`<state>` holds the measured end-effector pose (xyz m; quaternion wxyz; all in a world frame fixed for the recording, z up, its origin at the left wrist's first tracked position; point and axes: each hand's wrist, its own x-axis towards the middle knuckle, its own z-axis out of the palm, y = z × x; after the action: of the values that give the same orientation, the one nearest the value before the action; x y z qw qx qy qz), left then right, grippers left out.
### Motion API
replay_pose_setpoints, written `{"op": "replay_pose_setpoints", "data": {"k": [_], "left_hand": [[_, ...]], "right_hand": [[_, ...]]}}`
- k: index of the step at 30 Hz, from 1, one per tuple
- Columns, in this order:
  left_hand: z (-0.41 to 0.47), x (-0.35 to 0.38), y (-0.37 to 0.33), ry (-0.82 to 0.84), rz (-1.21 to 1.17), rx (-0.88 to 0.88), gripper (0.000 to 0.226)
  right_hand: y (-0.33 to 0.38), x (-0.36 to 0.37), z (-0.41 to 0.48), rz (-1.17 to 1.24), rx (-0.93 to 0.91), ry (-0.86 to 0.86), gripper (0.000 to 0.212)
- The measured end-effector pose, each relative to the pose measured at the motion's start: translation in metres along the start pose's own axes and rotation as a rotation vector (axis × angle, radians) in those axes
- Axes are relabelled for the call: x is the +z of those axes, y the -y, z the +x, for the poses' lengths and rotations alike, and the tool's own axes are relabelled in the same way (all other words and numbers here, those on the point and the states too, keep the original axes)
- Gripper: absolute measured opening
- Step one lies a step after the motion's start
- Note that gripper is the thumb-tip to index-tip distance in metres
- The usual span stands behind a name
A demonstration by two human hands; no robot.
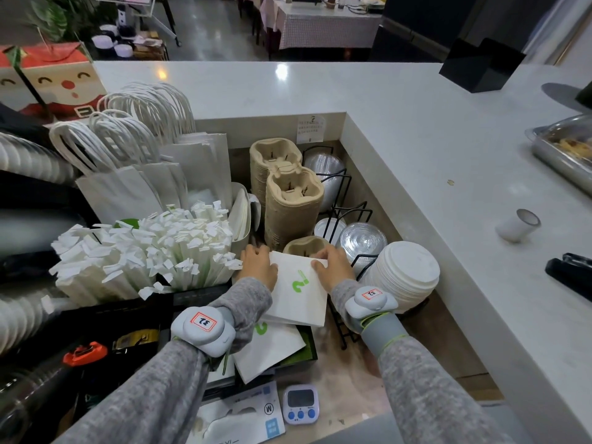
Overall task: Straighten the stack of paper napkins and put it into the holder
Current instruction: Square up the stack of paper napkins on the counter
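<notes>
The left hand (259, 265) and the right hand (331, 267) each grip one side of a stack of white napkins (299, 291). The fingers curl over the far edge and the thumbs press on top, so the stack is squeezed between the two hands. The top napkin has a green mark printed on it. The stack is tilted and is held up above a black holder (307, 346), not down inside it. More napkins (266, 350) with the same green mark lie in that holder, turned a bit crooked.

Both arms wear grey sleeves, and each wrist has a grey band with a small tag on it.

Just left of the left hand stands a big bunch of wrapped straws (144, 251). Behind the straws are white paper bags (141, 165) with looped handles. Right behind the hands are tall piles of brown cup trays (291, 200). Beside the right hand, a wire rack (344, 187) holds clear lids (362, 240), and a pile of white lids (407, 272) sits next to it.

Near the person lies a small white timer (300, 403) with blue buttons. The white bench (416, 149) wraps around the back and the right side. On it, well apart from the hands, a small white cup (517, 225) lies tipped over.
</notes>
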<state>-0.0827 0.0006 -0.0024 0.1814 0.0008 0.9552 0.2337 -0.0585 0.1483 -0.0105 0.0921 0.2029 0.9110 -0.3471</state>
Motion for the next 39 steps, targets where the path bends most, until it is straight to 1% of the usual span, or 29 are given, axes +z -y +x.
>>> {"op": "replay_pose_setpoints", "data": {"k": [3,7,12,16,19,26,30,39], "left_hand": [[-0.001,0.002,0.003,0.059,0.015,-0.032,0.042],[-0.003,0.002,0.001,0.085,-0.014,-0.062,0.042],[-0.004,0.001,-0.002,0.112,-0.020,-0.087,0.048],[-0.006,0.001,-0.002,0.113,0.005,-0.085,0.050],[-0.009,0.001,-0.004,0.095,-0.002,-0.067,0.048],[-0.017,-0.001,-0.003,0.042,-0.031,-0.032,0.048],[-0.024,-0.005,-0.001,0.018,-0.050,-0.019,0.048],[-0.052,-0.008,0.006,-0.038,-0.122,-0.074,0.043]], "right_hand": [[-0.002,-0.002,-0.003,-0.045,0.016,-0.017,0.024],[-0.005,-0.005,-0.007,-0.095,0.053,-0.007,0.037],[-0.004,-0.005,-0.013,-0.167,0.089,0.016,0.056],[-0.005,-0.001,-0.020,-0.174,0.215,0.055,0.060],[-0.005,0.001,-0.022,-0.119,0.252,0.092,0.063],[-0.005,-0.005,-0.026,-0.120,0.178,0.127,0.055],[-0.005,-0.006,-0.032,-0.115,0.139,0.109,0.054],[-0.005,-0.007,-0.045,-0.136,0.049,0.096,0.055]]}}
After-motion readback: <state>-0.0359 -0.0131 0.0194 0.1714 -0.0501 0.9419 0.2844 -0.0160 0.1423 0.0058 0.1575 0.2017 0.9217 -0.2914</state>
